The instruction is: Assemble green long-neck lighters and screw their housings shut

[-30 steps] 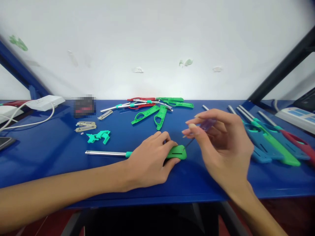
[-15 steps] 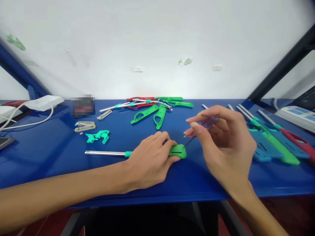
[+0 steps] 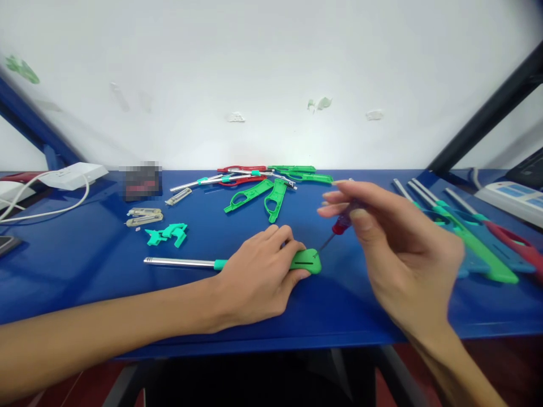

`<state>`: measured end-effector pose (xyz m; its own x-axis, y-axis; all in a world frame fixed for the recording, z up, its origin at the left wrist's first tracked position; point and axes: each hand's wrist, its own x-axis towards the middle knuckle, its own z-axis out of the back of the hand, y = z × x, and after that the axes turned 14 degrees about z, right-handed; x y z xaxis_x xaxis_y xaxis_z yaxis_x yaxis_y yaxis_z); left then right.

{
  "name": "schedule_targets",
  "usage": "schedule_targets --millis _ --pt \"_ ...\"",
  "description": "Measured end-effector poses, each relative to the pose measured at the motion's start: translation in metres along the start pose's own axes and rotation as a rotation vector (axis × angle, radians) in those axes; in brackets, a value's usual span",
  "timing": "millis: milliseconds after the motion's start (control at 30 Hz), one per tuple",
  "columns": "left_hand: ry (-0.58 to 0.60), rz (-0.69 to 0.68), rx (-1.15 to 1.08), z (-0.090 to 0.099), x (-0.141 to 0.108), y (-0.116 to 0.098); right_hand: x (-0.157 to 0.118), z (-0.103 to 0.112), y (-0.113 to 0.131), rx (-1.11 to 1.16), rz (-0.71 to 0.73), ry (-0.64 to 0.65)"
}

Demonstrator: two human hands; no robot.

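Note:
My left hand (image 3: 258, 277) is wrapped round a green lighter (image 3: 306, 261) and presses it on the blue table. Its metal tube points left, and its rounded green end sticks out beyond my fingers. My right hand (image 3: 403, 249) pinches a small screwdriver (image 3: 341, 223) with a red and clear handle. The screwdriver slants down to the left, its tip at the hole near the lighter's end. Most of the handle is hidden by my fingers.
Green half shells (image 3: 275, 200), red shells and metal tubes lie at the back middle. Teal pieces (image 3: 167, 233) and clear parts (image 3: 144, 217) are at left. Several lighters (image 3: 483, 249) lie at right. A white cable and adapter (image 3: 74, 174) sit far left on the blue table (image 3: 339, 322).
My right hand has shifted to the right and turned, so the screwdriver's red collar now shows. My left hand and the green lighter have stayed in place.

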<state>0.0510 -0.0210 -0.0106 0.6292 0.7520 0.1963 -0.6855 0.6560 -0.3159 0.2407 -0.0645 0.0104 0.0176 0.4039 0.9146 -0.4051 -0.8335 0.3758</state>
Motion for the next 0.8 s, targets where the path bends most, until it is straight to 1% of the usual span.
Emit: schedule_targets --millis 133,267,400,533,700,800 --pt "-0.012 -0.013 -0.01 -0.0015 -0.0006 0.0006 0.0018 -0.0011 -0.0023 -0.025 0.023 -0.034" --pt "-0.016 -0.007 -0.022 -0.0011 -0.0011 0.0003 0.0031 0.0008 -0.0001 -0.147 0.089 0.029" --pt "0.019 0.032 -0.089 0.0018 -0.0006 -0.0011 0.0049 0.0025 0.0033 -0.104 0.051 0.054" --pt "0.043 0.071 -0.128 0.0038 0.0008 -0.003 0.0056 0.0004 0.0022 -0.052 0.041 -0.014" --pt "0.03 0.071 -0.103 0.0032 0.0012 -0.0031 0.0075 0.002 -0.0011 -0.115 0.058 -0.012" --pt "0.02 0.071 -0.096 0.0027 0.0008 -0.0027 0.0092 0.0059 -0.0005 -0.167 0.022 0.015"
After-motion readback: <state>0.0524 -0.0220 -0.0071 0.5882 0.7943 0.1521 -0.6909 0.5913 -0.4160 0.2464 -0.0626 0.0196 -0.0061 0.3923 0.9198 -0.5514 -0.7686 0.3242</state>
